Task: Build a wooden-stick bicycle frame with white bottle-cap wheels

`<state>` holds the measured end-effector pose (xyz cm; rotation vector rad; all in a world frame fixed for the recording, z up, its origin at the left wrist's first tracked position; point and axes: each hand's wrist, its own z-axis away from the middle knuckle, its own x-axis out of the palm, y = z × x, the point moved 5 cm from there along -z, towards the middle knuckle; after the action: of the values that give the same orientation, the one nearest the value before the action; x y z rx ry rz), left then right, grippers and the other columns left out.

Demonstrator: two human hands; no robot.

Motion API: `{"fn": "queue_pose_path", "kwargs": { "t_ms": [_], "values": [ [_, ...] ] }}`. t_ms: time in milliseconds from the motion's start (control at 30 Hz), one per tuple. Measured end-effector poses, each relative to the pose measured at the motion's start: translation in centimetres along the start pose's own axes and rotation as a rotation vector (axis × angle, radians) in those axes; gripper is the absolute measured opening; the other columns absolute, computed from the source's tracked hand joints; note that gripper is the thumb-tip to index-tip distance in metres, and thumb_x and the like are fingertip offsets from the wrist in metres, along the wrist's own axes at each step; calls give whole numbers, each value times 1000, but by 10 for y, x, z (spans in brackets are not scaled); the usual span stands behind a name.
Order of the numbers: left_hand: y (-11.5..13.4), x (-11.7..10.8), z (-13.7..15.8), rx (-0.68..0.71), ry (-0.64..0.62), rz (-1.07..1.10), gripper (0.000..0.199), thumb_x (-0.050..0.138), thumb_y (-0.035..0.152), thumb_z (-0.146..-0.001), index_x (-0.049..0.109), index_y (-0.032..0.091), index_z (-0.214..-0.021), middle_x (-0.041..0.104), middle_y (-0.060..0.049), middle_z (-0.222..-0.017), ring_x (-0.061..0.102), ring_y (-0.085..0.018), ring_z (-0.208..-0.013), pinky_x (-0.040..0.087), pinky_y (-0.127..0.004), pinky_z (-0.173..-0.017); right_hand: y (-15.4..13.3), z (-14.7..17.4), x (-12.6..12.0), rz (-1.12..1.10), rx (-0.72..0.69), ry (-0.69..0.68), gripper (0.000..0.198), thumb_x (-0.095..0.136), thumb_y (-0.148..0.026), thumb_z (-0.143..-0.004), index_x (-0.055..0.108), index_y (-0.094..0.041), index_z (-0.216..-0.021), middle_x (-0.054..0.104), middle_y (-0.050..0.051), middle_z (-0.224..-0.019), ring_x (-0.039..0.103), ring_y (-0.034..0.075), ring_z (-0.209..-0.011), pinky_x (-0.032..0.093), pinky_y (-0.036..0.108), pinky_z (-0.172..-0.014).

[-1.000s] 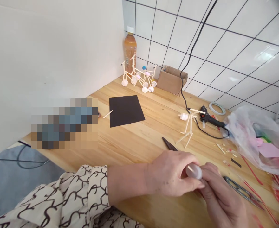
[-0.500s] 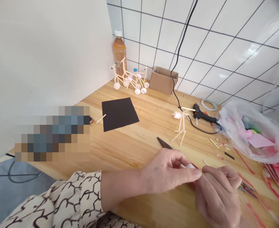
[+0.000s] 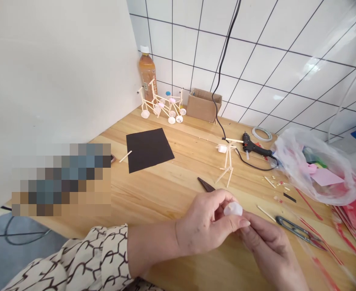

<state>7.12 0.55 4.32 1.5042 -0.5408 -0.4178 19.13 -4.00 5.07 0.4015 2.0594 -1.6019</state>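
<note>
My left hand (image 3: 210,222) is closed, pinching a small white round piece (image 3: 233,209) between thumb and fingers. My right hand (image 3: 265,242) is closed at the right edge of that piece, its fingertips against my left thumb; its grip there is partly hidden. Just behind my left hand lies a dark pointed tool (image 3: 206,184), its near end covered by the hand. A frame of thin wooden sticks (image 3: 228,163) with a white roll (image 3: 222,149) on it stands beyond my hands. Right of my right hand lie grey metal snips (image 3: 299,232) and a loose wooden stick (image 3: 265,213).
Black sheet (image 3: 149,150) lies left of centre with a stick across its edge. Small stick tricycles (image 3: 162,106) stand at the back by a drink bottle (image 3: 147,74) and cardboard box (image 3: 204,106). A glue gun (image 3: 255,148), tape roll (image 3: 262,134) and plastic bag (image 3: 317,169) are at right.
The white round piece now shows more plainly in my left hand. My right hand has turned and shifted down, its fingers straighter, uncovering the snips. The view has shifted slightly.
</note>
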Motion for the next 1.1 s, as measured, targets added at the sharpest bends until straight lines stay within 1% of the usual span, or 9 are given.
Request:
{"fn": "queue_pose_path", "kwargs": {
  "t_ms": [167,267,367,467,567,700,833,1000,1100],
  "values": [
    [-3,3,0,-124,-4,139,27,61,38,-77,54,13,-79,48,2,-65,39,-8,-58,31,-21,-52,-14,3,-7,492,-440,167,22,44,-2,-80,60,-18,-83,58,2,-67,53,16,-67,35,34,-67],
    [-5,4,-1,-184,0,189,29,63,39,-75,55,12,-78,48,2,-63,40,-8,-57,31,-22,-52,-14,6,-6,722,-548,192,21,46,1,-77,57,-17,-81,58,3,-65,54,19,-73,32,37,-69],
    [-4,3,0,-157,2,144,27,64,38,-75,55,12,-76,43,5,-58,37,-6,-53,29,-20,-48,-17,4,-8,602,-517,176,18,46,-1,-78,55,-17,-77,57,3,-67,53,17,-67,34,35,-65],
    [-1,2,1,-69,-2,60,26,67,37,-74,56,13,-79,45,4,-61,37,-6,-52,29,-19,-46,-17,-1,-8,324,-352,63,18,44,-6,-83,56,-18,-77,54,2,-66,51,14,-61,39,31,-61],
    [0,1,3,-10,-2,-4,26,66,36,-75,56,13,-82,45,4,-61,36,-5,-50,29,-18,-44,-10,-1,-7,114,-179,-22,17,46,-11,-86,60,-21,-88,53,0,-67,53,14,-61,45,29,-63],
    [3,0,3,88,0,-95,25,67,34,-74,56,13,-83,41,5,-57,33,-5,-47,26,-17,-41,-1,3,-7,28,-96,-40,17,47,-15,-88,60,-24,-94,54,-1,-69,55,15,-65,48,28,-66],
    [4,-1,2,132,13,-116,21,66,31,-74,54,14,-79,38,6,-56,32,-4,-46,25,-17,-40,-3,6,-10,309,-279,13,23,49,-8,-82,59,-21,-99,58,1,-70,56,16,-64,43,32,-66],
    [-1,2,2,-33,13,27,25,65,36,-77,55,13,-80,49,3,-61,41,-5,-50,32,-17,-44,-4,16,-11,751,-598,176,24,53,-5,-74,63,-18,-92,64,4,-70,60,20,-71,35,37,-69],
    [-1,2,1,-57,21,54,26,65,36,-76,55,13,-78,49,3,-61,41,-5,-51,32,-17,-45,-4,14,-11,687,-537,143,22,52,-4,-76,61,-17,-92,63,4,-72,58,19,-71,36,36,-68]
  ]
}}
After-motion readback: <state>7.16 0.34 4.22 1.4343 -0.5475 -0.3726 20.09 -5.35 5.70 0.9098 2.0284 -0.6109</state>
